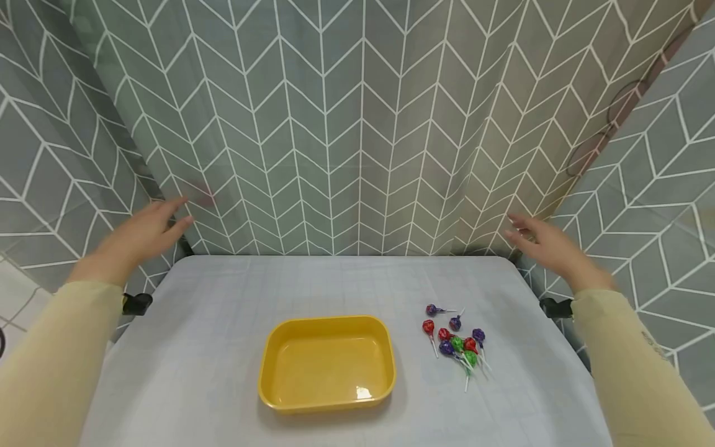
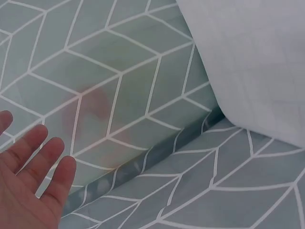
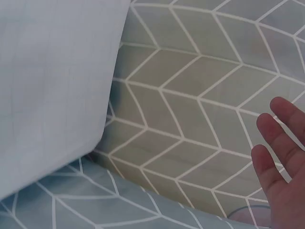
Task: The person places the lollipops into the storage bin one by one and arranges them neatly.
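Both my left hand and right hand hover spread and empty, well behind the lollipops beside the yellow tray, so a careless sweep back could, I reckon, scatter them off the table.

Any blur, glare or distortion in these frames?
Head view: wide-angle bowing toward the edges, both hands slightly motion-blurred, a small glare spot inside the yellow tray, soft even light with a faint shadow under it; lollipops sharp. Left wrist view: fingers soft. Right wrist view: fingers soft, curtain sharp.
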Demonstrator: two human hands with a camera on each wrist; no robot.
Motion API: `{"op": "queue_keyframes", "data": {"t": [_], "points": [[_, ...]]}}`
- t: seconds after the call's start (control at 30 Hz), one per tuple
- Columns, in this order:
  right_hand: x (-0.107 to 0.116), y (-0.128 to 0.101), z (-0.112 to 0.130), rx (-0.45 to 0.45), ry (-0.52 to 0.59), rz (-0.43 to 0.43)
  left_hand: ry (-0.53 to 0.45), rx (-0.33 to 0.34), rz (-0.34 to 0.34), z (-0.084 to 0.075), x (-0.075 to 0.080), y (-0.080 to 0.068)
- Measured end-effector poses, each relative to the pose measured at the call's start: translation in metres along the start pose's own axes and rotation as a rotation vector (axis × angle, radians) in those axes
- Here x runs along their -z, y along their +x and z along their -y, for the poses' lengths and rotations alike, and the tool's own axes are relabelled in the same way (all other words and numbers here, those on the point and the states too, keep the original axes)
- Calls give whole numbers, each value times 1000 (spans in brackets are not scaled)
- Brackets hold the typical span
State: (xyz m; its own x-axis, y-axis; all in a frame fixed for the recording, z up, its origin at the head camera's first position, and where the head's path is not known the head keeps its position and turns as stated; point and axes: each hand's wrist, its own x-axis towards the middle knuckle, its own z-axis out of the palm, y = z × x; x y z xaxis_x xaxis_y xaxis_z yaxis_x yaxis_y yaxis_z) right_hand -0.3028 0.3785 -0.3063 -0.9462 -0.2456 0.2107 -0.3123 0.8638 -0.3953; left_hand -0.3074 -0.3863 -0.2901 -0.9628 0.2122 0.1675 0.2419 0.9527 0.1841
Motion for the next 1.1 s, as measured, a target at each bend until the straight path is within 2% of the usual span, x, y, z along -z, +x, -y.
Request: {"op": "queue_keyframes", "data": {"t": [0.13, 0.27, 0.43, 0.63, 0.83, 1.1], "points": [[-7, -3, 2, 10, 45, -21, -11, -23, -20, -1, -7, -6], [-14, -5, 3, 13, 73, -20, -21, -55, -70, -2, -14, -12], [-22, -9, 3, -1, 97, -8, -63, -51, -112, -4, -23, -19], [-31, -13, 2, 11, 149, -43, -117, -60, -157, -10, -31, -29], [-36, -15, 3, 23, 158, -53, -145, -50, -166, -17, -34, -37], [-46, -19, 0, 47, 156, -69, -156, -42, -171, -19, -44, -41]]}}
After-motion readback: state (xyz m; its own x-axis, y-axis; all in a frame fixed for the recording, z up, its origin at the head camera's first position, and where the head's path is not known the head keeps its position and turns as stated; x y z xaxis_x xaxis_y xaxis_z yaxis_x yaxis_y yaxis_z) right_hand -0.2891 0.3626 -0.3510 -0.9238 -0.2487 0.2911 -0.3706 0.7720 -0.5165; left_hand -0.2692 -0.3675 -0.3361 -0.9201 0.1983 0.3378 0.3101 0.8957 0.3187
